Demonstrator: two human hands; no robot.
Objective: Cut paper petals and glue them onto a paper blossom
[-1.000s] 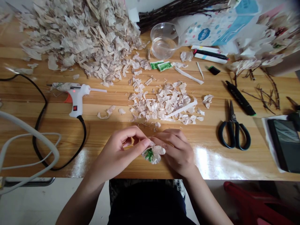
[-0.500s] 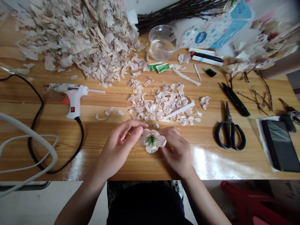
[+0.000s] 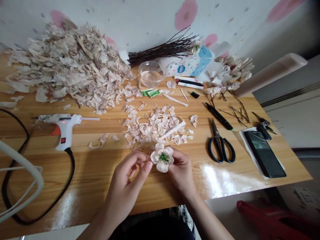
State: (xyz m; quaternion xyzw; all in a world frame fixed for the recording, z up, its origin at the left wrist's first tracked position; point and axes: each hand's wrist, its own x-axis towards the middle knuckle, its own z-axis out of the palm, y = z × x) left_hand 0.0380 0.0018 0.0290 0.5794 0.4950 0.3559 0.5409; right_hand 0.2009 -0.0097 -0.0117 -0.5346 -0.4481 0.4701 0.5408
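Handmade flower (image 3: 162, 158) sits at lower centre of frame, held in a narrow grip between left hand (image 3: 127, 178) fingertips and right hand (image 3: 181, 171).

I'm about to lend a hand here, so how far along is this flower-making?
Done: a cluster of finished flowers sits at the back right. In hand: one white flower with a green centre, held by the left hand and right hand. Left: a large heap of loose petals and bare twigs, apparently unused.
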